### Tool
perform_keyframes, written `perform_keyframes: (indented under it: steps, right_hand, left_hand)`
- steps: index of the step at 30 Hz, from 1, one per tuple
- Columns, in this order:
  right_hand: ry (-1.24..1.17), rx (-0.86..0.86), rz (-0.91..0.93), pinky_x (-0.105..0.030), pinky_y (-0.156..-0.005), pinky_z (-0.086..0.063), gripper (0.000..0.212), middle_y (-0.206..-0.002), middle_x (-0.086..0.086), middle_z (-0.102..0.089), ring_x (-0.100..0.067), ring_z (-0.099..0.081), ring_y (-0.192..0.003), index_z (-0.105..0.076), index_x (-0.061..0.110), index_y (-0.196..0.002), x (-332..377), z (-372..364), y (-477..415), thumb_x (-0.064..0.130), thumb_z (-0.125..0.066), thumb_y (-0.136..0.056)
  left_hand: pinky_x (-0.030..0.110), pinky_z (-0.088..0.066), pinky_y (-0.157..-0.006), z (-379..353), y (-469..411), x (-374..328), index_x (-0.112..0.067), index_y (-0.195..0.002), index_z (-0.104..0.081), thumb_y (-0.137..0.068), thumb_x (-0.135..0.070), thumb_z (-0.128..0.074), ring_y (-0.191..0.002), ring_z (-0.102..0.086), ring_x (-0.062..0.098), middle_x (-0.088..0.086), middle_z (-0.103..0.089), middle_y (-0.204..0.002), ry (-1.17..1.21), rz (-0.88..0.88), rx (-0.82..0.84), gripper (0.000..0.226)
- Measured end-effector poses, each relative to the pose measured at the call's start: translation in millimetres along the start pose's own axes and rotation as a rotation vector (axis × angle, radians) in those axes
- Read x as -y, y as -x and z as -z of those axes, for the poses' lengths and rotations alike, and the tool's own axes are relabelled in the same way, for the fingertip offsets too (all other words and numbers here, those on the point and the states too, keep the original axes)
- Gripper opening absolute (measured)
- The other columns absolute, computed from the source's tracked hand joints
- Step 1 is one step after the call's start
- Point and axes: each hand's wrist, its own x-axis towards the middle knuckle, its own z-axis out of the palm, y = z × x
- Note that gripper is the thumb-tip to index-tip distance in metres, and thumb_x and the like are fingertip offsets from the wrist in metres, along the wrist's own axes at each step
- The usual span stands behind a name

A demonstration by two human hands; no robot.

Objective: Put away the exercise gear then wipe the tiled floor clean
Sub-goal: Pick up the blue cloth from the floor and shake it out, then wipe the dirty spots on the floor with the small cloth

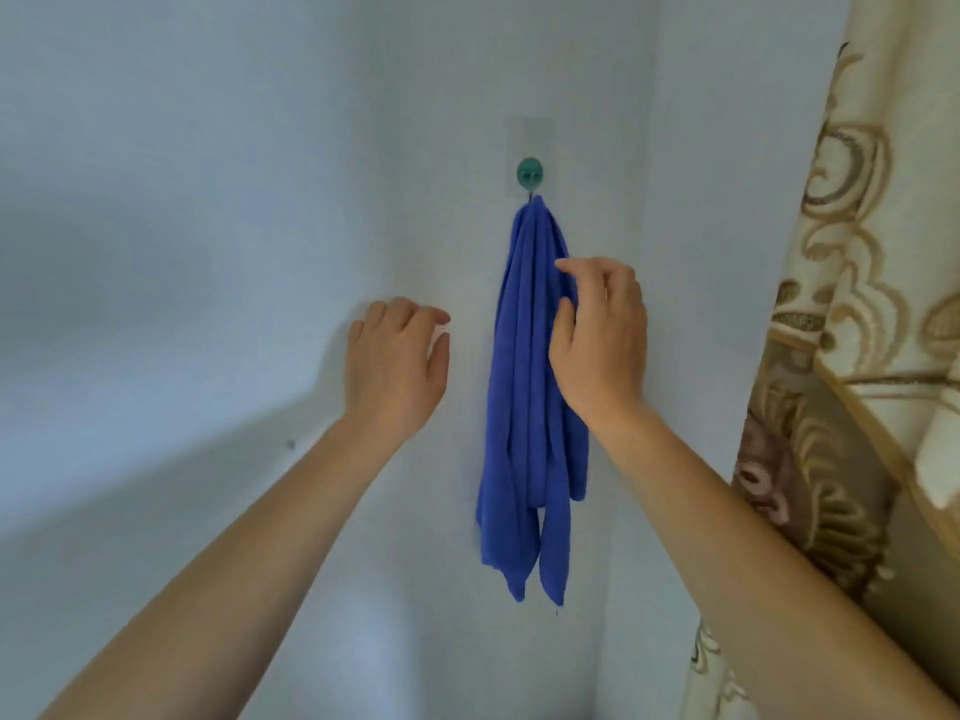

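- Closest of all, the left arm (218, 553) and the right arm (753, 537) reach up and forward, both bare.
- Past the left arm, the left hand (397, 361) is near the wall (208, 200), left of the cloth (524, 407) and not touching it. Its fingers are loosely bent and it holds nothing.
- On the other side, the right hand (602, 335) is at the right side of the cloth, about a third of the way down it. Its first finger (571, 265) and thumb (563, 319) are bent over the blue folds with a gap between their tips. I cannot tell if they grip the cloth or just touch it.
- Behind the hands, the cloth hangs straight down in long bunched folds, with two ends at the bottom.
- Its top is caught on a small round green hook (531, 171) stuck on the wall.
- The wall is pale and plain.
- At the right edge, a cream curtain (852, 252) with gold swirls hangs down, apart from the cloth.
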Motion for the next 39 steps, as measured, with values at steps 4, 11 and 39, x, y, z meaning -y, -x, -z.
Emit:
perform_keyframes:
  steps: [4,11,39]
  right_hand:
    - [-0.128,0.052,0.131,-0.041,-0.096,-0.046,0.031,-0.133,-0.013,-0.057,-0.027,-0.053,-0.119,-0.063,0.009,-0.126,21.6,-21.0,81.8,0.008,-0.059,-0.096]
    - [-0.397,0.461,0.245,-0.045,-0.116,-0.027,0.048,-0.157,-0.019,-0.035,-0.036,-0.031,-0.145,-0.048,0.010,-0.145,113.3,-68.7,208.4,0.030,-0.051,-0.101]
    - [-1.322,0.718,0.851,-0.049,-0.120,-0.022,0.062,-0.164,-0.020,-0.018,-0.038,-0.024,-0.149,-0.035,0.012,-0.155,886.2,157.0,515.9,0.047,-0.038,-0.103]
  left_hand:
    - [0.046,-0.040,-0.096,54.6,101.1,26.5,-0.011,-0.127,-0.061,-0.096,-0.026,-0.054,-0.118,-0.052,0.035,0.012,-0.057,-0.130,-0.111,0.212,-0.050,0.035]
    - [0.053,-0.028,-0.112,167.9,255.4,57.8,-0.012,-0.146,-0.043,-0.101,-0.038,-0.043,-0.147,-0.026,0.034,0.017,-0.029,-0.159,-0.453,0.509,0.207,0.052]
    - [0.061,-0.029,-0.110,906.5,585.4,53.1,-0.010,-0.151,-0.035,-0.100,-0.047,-0.035,-0.147,-0.020,0.041,0.023,-0.019,-0.160,-1.524,1.132,0.180,0.062]
